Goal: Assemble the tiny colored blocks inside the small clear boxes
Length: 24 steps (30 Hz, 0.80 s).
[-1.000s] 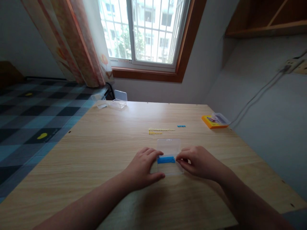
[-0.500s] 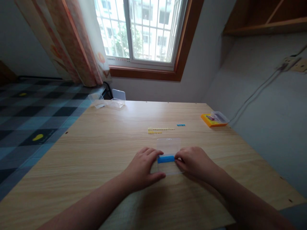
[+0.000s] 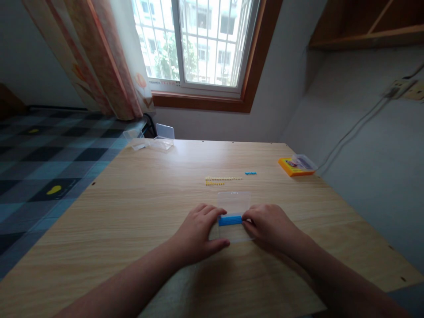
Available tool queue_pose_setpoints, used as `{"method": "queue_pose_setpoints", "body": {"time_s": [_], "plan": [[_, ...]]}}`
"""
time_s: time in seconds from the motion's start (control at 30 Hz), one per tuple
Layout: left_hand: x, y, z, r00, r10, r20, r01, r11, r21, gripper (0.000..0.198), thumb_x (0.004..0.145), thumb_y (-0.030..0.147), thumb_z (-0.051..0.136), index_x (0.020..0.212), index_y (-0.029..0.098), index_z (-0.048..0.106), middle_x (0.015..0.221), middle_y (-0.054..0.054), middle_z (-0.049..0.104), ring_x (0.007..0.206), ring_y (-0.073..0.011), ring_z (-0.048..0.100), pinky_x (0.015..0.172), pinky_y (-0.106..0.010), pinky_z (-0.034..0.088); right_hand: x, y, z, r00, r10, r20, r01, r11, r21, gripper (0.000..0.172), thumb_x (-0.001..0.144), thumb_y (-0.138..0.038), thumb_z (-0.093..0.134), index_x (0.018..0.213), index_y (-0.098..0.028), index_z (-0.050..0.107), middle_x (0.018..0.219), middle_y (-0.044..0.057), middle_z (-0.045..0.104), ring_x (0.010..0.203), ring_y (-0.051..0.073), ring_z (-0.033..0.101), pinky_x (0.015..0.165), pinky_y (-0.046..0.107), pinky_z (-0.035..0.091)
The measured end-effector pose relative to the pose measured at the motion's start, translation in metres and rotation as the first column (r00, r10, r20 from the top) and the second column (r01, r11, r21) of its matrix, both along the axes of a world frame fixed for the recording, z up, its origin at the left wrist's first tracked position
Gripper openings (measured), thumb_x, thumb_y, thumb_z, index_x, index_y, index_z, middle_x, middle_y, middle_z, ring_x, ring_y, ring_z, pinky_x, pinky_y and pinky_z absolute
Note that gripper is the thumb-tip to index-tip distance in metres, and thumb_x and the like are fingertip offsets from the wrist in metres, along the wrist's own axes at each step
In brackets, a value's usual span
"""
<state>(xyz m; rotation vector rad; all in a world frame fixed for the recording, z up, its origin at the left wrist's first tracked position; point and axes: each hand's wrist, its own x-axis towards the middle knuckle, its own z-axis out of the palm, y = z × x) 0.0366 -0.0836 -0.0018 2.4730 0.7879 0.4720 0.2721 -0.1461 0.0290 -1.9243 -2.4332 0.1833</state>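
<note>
Mostly readable, but small parts are tough: blue strips (image 3: 231,220) can't be counted, and their right end is covered by the fingertips of the right hand (image 3: 270,221). The clear box (image 3: 234,202) they lie in is see-through, edges faint; its left side is partly behind the left hand (image 3: 198,229), its right front corner meets the right hand's underside. Both forearms run off the bottom of the frame. Pieces in the pale row (image 3: 227,179) and yellow row (image 3: 215,183) blur together; the small blue pieces (image 3: 251,173) too.

Versus one second ago: right fingertips were just off the strips' end, strips slightly uneven; now fingertips are up against that end and the bundle looks neater. Left hand about the same, rows unchanged.

Pose: left hand comes in from lower left, thumb and fingers spread wide in a C over the box's left side, fingertips near the strips' left end, thumb toward the front. Right hand has fingers curled, thumb and index drawn together; can't tell if they pinch a strip or just press. Box sits on the worktop (image 3: 142,207), between both hands, lid side away from the person.
</note>
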Motion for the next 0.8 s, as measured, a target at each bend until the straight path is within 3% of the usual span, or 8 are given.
{"method": "queue_pose_setpoints", "body": {"time_s": [0.3, 0.8], "plan": [[-0.0005, -0.0007, 0.0002, 1.0, 0.006, 0.001, -0.006, 1.0, 0.0, 0.057, 0.077, 0.045, 0.081, 0.126, 0.024, 0.06, 0.124, -0.008, 0.067, 0.117, -0.031, 0.057, 0.104, -0.049, 0.045, -0.0061, -0.0037, 0.0013, 0.998, -0.068, 0.003, 0.068, 0.997, -0.022, 0.024, 0.092, -0.027, 0.054, 0.076, -0.023, 0.072, 0.082, 0.003, 0.074, 0.071, 0.017, 0.065, 0.06, 0.03, 0.03], [-0.0003, -0.0013, 0.0004, 1.0, 0.007, 0.002, -0.007, 1.0, 0.0, 0.058, 0.077, 0.043, 0.081, 0.127, 0.023, 0.06, 0.125, -0.009, 0.066, 0.117, -0.0318, 0.057, 0.106, -0.05, 0.044, -0.0008, -0.0044, 0.0046, 0.996, -0.063, -0.063, 0.059, 0.996, -0.069, 0.024, 0.093, -0.028, 0.056, 0.079, -0.024, 0.076, 0.082, 0.002, 0.076, 0.075, 0.018, 0.067, 0.064, 0.028, 0.035]]}}
